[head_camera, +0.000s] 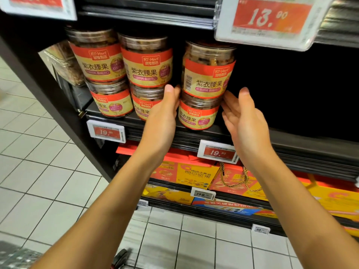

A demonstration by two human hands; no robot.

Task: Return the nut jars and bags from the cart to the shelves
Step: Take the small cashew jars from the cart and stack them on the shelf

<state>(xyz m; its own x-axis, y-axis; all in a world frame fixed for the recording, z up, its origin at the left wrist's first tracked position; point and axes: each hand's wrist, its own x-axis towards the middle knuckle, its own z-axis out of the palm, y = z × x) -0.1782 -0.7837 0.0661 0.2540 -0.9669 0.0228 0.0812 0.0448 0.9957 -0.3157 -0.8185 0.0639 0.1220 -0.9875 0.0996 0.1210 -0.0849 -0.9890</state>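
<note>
Both your hands are open, with straight fingers. Far left, the left stack [103, 74] and the middle stack [147, 65] of nut jars sit side by side, two high. Your left hand [165, 115] fills the thin gap beside the middle stack. Next, the top jar [208, 74] stands on the bottom jar [197, 115], close to the front edge of the shelf [301, 140]. Your right hand [242, 121] is by the bottom jar's lid; whether it touches is hard to tell. Right of it, the shelf has dark, open room.
</note>
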